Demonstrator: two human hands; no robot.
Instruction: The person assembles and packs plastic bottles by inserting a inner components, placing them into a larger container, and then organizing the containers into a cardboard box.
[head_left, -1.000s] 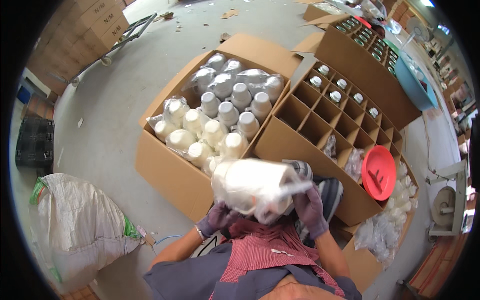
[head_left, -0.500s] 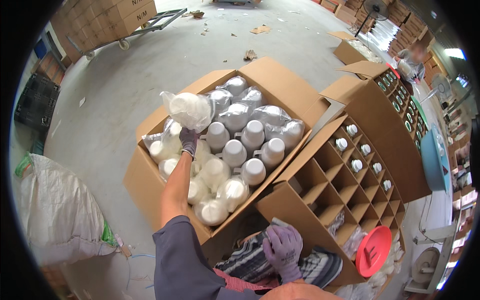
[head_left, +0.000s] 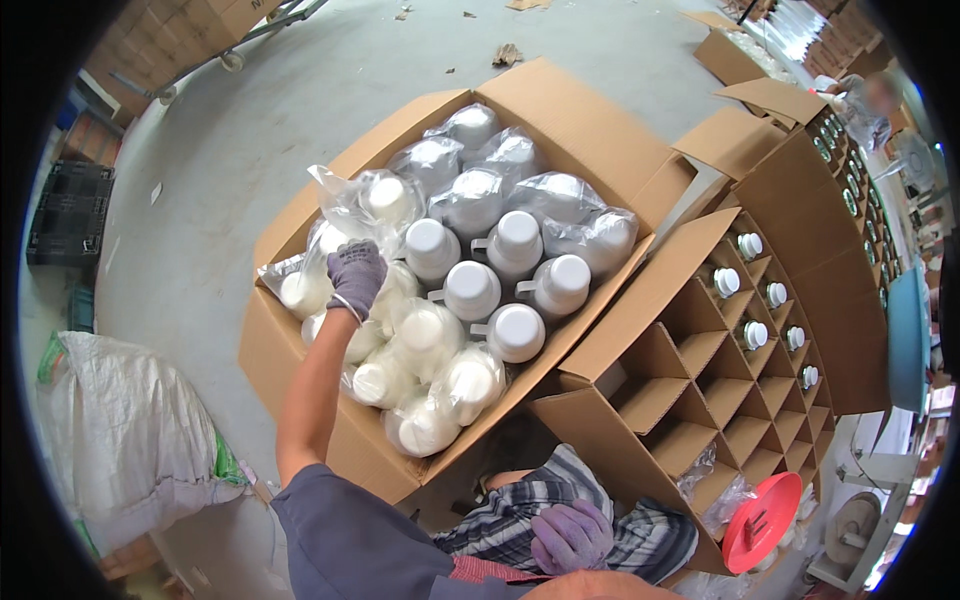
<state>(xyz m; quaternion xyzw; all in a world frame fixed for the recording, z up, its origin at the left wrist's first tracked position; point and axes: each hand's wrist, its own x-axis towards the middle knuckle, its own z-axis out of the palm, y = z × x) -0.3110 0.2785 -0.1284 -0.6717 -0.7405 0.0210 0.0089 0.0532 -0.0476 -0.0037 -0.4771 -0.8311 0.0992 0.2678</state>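
Observation:
My left hand (head_left: 357, 277), in a purple-grey glove, is closed on the clear plastic bag (head_left: 345, 203) around white cups, at the left side of a large open carton (head_left: 345, 440). Bagged white cups (head_left: 425, 335) fill the carton's near left part. To the right stand several bare grey cups with handles (head_left: 471, 290), bottoms up; more grey cups in clear bags (head_left: 470, 200) lie behind them. My right hand (head_left: 572, 537), in a purple glove, rests with curled fingers near the striped cloth (head_left: 555, 490) at my lap. Its palm is hidden.
Right of the carton stands a divided carton (head_left: 650, 395) with several white-capped bottles (head_left: 755, 335) in its far cells. A red plastic dish (head_left: 762, 522) lies on its near corner. Further right are a blue basin (head_left: 908, 335) and another person (head_left: 865, 105). A white sack (head_left: 130, 430) stands left.
My left hand has moved slightly left, and the bagged white cups have come down from above the carton into it. My right hand has lowered toward my lap. The view has shifted.

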